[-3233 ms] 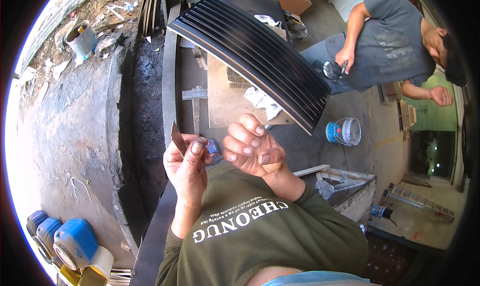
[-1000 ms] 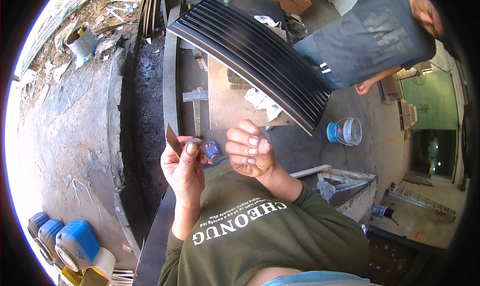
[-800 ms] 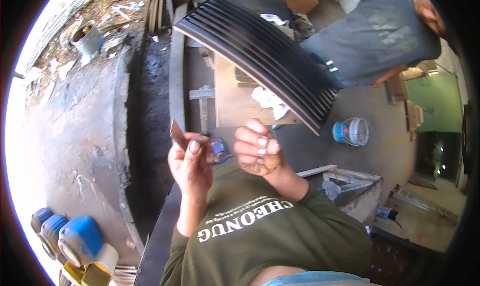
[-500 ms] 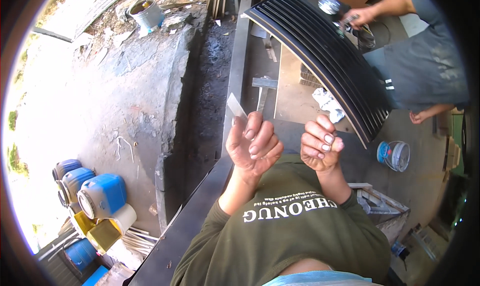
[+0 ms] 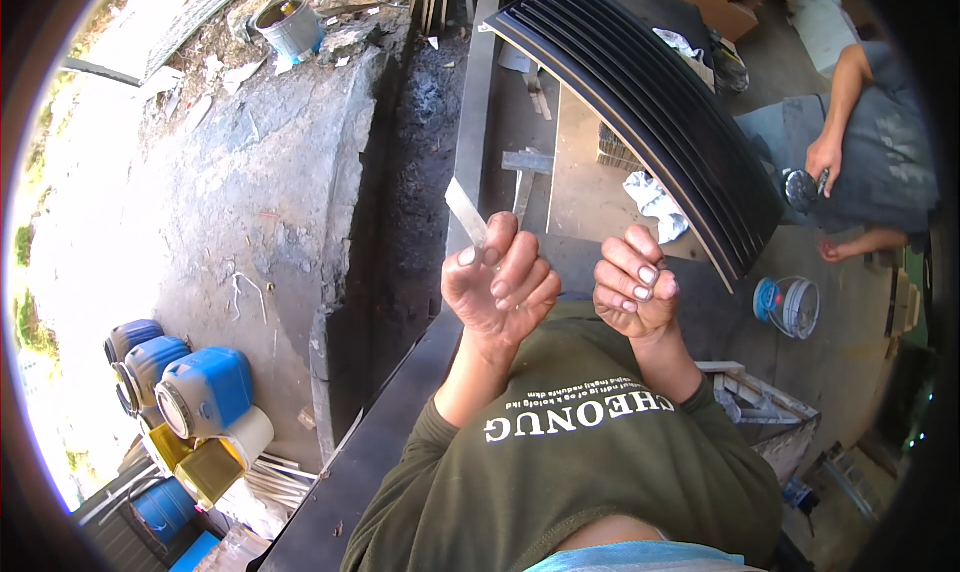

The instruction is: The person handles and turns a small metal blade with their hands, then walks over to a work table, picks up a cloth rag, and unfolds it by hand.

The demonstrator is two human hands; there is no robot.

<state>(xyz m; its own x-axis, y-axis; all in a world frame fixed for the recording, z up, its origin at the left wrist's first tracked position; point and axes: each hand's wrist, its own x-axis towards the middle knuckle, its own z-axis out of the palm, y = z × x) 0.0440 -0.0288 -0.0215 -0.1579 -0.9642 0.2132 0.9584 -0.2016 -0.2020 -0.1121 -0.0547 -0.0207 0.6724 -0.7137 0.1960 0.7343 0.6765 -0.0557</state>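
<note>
Co-worker's hand (image 5: 826, 159) has moved right of the ribbed panel (image 5: 640, 102); below-left, the left hand (image 5: 500, 292) pinches a thin strip (image 5: 465, 213) that a loosened pinch might drop; the right hand (image 5: 636, 284) curls closed

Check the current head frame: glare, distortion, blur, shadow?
Head view, left: glare washes out much of the concrete slab; head view, center: flat strip and left grip look reasonably sharp; head view, top: ribbed black panel looks bowed, perhaps partly fisheye bending; head view, right: the picture darkens toward its edge.
</note>
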